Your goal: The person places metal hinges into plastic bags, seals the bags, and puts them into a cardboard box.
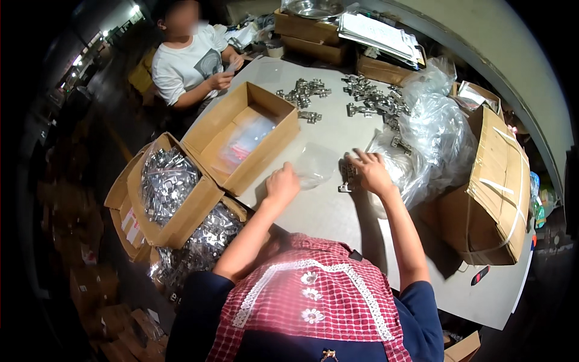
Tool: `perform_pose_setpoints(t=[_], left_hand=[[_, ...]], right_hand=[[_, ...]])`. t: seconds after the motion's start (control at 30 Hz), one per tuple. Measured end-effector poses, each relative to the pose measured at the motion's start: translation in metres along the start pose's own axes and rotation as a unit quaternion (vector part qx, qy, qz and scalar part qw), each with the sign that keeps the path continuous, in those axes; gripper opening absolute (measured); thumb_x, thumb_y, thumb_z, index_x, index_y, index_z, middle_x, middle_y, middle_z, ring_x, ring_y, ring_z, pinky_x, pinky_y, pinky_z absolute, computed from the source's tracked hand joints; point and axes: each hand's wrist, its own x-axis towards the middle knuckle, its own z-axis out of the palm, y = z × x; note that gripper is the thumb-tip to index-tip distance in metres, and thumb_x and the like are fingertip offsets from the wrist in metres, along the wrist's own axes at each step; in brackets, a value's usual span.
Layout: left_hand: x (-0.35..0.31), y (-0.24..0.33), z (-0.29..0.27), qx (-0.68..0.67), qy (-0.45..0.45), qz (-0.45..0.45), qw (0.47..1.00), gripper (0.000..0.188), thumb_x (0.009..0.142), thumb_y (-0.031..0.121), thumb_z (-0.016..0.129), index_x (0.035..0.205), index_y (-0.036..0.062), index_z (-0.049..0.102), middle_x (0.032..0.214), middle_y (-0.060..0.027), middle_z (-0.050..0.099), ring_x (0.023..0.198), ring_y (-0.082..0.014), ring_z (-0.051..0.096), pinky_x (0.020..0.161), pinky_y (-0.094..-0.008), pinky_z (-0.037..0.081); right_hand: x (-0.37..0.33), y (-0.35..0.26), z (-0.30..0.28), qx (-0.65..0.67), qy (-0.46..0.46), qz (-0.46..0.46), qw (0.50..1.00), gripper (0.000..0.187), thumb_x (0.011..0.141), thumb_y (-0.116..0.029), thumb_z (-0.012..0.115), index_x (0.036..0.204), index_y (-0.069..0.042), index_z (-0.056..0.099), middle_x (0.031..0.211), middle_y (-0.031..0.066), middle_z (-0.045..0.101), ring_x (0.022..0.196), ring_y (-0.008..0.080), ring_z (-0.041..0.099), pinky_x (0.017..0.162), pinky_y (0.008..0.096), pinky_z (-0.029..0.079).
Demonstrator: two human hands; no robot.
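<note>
My left hand (282, 184) is closed, its fingers pinching the near edge of a clear plastic bag (315, 166) that lies over the table, just right of an open cardboard box. My right hand (374, 173) reaches over the table with its fingers stretched out and apart. Beside its fingertips lies a small group of metal hinges (347, 176); whether the fingers touch them I cannot tell. More metal hinges (304, 93) are heaped at the far middle, and another pile of hinges (377, 98) spreads to their right.
The open cardboard box (283, 140) holds flat clear bags. Left of it, a carton (208, 199) is full of shiny metal parts. Crumpled plastic bags (443, 130) and a strapped carton (497, 193) stand at the right. Across the table, another person (184, 63) handles something small.
</note>
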Motion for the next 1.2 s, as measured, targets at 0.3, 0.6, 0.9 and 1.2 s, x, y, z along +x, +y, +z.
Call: perform_pose_setpoints(t=[0.3, 0.6, 0.9, 1.2], left_hand=[[-0.002, -0.017, -0.007, 0.018, 0.048, -0.012, 0.999, 0.015, 0.087, 0.016, 0.064, 0.093, 0.0061, 0.054, 0.077, -0.0157, 0.068, 0.077, -0.0384, 0.068, 0.069, -0.0522, 0.051], [-0.008, 0.017, -0.013, -0.06, 0.025, -0.041, 0.997, 0.016, 0.089, 0.017, 0.064, 0.094, 0.0064, 0.054, 0.075, -0.0144, 0.069, 0.073, -0.0385, 0.068, 0.067, -0.0519, 0.051], [-0.018, 0.07, -0.005, -0.123, 0.09, 0.161, 0.975, 0.011, 0.09, 0.012, 0.061, 0.093, 0.0052, 0.054, 0.074, -0.0176, 0.065, 0.073, -0.0409, 0.065, 0.065, -0.0524, 0.051], [-0.048, 0.076, 0.016, -0.134, -0.015, 0.099, 0.986, 0.013, 0.089, 0.013, 0.058, 0.097, 0.0046, 0.053, 0.074, -0.0192, 0.067, 0.07, -0.0425, 0.066, 0.066, -0.0522, 0.052]], right_hand=[[-0.018, 0.003, 0.025, -0.008, -0.023, 0.012, 1.0, 0.025, 0.075, -0.016, 0.07, 0.094, -0.003, 0.063, 0.096, 0.0144, 0.066, 0.096, 0.0302, 0.064, 0.091, 0.0408, 0.047], [-0.011, -0.083, -0.05, 0.483, -0.056, 0.259, 0.834, 0.034, 0.081, -0.032, 0.07, 0.082, 0.002, 0.069, 0.065, 0.0131, 0.063, 0.062, 0.0188, 0.061, 0.061, 0.0347, 0.048], [-0.011, -0.105, -0.049, 0.259, 0.079, 0.187, 0.944, 0.031, 0.08, -0.029, 0.072, 0.077, 0.0, 0.062, 0.078, 0.0191, 0.066, 0.071, 0.0373, 0.065, 0.066, 0.0464, 0.052], [-0.016, -0.11, 0.004, 0.11, 0.196, 0.192, 0.955, 0.031, 0.084, -0.032, 0.074, 0.078, -0.005, 0.058, 0.075, 0.0123, 0.063, 0.071, 0.0319, 0.064, 0.061, 0.043, 0.051]])
